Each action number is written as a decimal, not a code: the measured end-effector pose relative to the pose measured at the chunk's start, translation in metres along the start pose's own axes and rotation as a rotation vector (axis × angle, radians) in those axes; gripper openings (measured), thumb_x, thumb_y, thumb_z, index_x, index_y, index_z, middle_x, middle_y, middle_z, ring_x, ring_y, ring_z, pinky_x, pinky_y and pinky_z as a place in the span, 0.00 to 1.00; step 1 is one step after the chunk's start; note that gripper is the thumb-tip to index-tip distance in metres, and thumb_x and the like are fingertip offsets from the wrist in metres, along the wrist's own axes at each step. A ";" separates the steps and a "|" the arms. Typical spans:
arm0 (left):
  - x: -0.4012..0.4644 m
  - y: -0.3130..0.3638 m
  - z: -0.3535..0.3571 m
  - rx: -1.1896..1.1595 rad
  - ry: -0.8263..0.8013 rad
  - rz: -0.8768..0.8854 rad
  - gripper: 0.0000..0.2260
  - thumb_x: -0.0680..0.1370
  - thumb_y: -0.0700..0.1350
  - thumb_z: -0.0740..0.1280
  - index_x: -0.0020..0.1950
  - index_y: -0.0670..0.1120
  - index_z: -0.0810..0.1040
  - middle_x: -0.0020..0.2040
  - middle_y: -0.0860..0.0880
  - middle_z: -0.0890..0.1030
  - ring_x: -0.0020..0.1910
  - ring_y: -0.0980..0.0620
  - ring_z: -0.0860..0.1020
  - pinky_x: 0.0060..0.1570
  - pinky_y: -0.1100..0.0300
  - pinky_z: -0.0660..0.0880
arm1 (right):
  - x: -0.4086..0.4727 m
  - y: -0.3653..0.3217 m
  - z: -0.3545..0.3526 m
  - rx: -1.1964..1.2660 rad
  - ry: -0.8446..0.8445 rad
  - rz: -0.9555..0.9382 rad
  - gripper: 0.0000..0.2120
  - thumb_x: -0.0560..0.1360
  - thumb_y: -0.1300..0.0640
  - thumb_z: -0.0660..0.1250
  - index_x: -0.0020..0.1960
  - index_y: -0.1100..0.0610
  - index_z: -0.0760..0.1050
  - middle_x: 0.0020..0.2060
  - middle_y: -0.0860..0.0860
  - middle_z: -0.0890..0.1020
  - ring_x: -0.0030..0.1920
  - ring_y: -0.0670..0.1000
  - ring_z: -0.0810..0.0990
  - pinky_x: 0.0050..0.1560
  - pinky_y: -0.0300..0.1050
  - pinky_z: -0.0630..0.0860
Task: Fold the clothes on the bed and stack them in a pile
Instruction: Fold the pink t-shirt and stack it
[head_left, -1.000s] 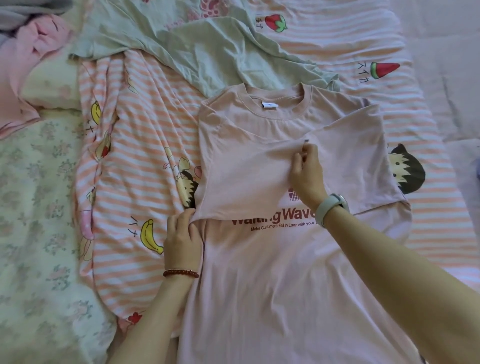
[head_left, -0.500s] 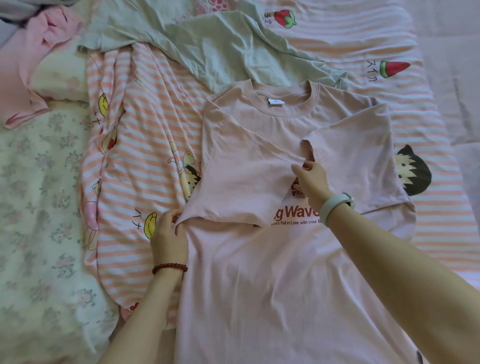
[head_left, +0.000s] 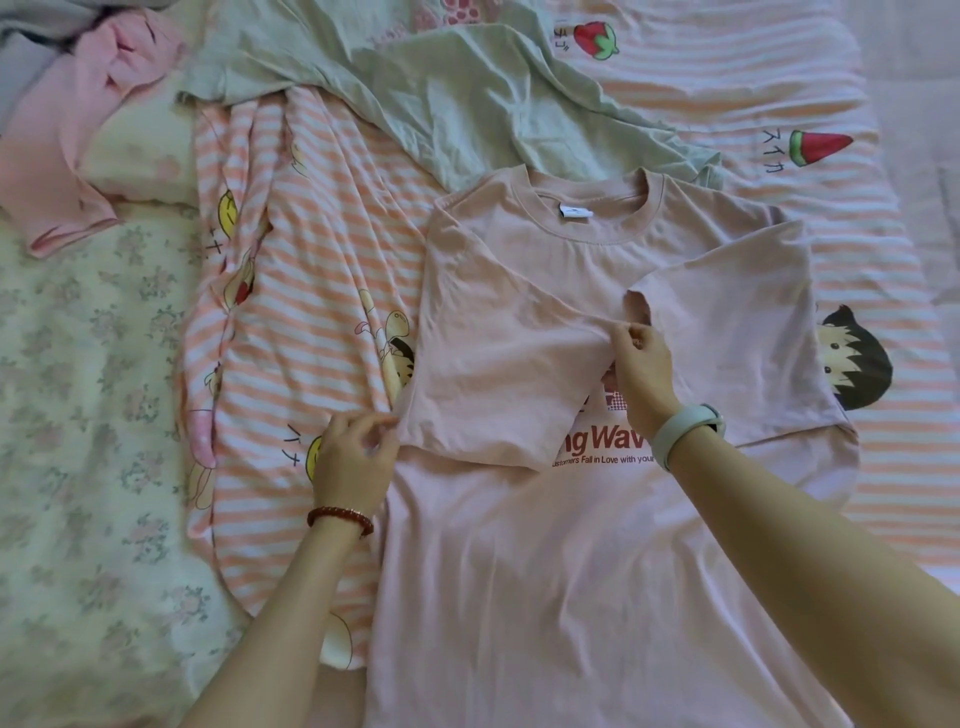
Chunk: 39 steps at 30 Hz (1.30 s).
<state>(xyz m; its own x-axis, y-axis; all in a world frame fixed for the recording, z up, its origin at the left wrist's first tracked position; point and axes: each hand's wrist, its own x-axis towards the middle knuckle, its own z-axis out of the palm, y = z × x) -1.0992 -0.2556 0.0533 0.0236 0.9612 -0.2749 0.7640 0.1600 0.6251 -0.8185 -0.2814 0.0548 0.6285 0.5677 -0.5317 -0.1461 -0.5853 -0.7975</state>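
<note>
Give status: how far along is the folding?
Early. Done: no folded pile in view. In hand: pink tee lies flat, both sleeves turned inward; left hand and right hand pinch the left sleeve fold. Left: finish this tee, then green shirt and the crumpled pink garment, then stack.

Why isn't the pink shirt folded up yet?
Only partly folded: the pink shirt's sleeves lie across its chest, pinched by both hands, but its long body lies spread flat.

Your count: two hands on one pale pink T-shirt (head_left: 571, 597), one green T-shirt (head_left: 467, 104), one bright pink garment (head_left: 67, 140), one striped cartoon sheet (head_left: 311, 260), one floral quilt (head_left: 88, 415), one bead bracelet (head_left: 340, 519), one wristband (head_left: 685, 431).
</note>
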 end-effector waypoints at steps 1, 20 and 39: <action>0.007 0.010 0.002 -0.007 0.006 0.014 0.07 0.75 0.42 0.67 0.51 0.44 0.81 0.49 0.48 0.74 0.50 0.45 0.76 0.52 0.57 0.71 | -0.003 0.002 -0.001 0.040 -0.060 0.036 0.14 0.78 0.54 0.59 0.59 0.61 0.74 0.35 0.54 0.71 0.33 0.53 0.70 0.38 0.50 0.71; 0.134 0.088 0.046 -0.001 0.156 -0.045 0.08 0.79 0.43 0.57 0.55 0.44 0.71 0.55 0.47 0.75 0.56 0.42 0.73 0.51 0.52 0.68 | 0.012 -0.013 0.017 -0.418 0.121 -0.311 0.13 0.79 0.60 0.56 0.63 0.60 0.66 0.46 0.54 0.78 0.43 0.55 0.76 0.41 0.44 0.66; 0.190 0.117 0.073 0.782 -0.190 0.373 0.28 0.79 0.62 0.48 0.76 0.53 0.47 0.77 0.48 0.41 0.75 0.45 0.38 0.71 0.41 0.40 | 0.053 -0.010 -0.026 -1.169 -0.333 -1.040 0.21 0.79 0.52 0.52 0.67 0.58 0.71 0.66 0.57 0.73 0.69 0.58 0.68 0.69 0.55 0.63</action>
<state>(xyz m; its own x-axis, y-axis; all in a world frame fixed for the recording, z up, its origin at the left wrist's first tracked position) -0.9580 -0.0708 0.0211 0.4129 0.8553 -0.3130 0.9054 -0.4229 0.0387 -0.7642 -0.2607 0.0419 -0.1336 0.9876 -0.0819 0.9563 0.1068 -0.2724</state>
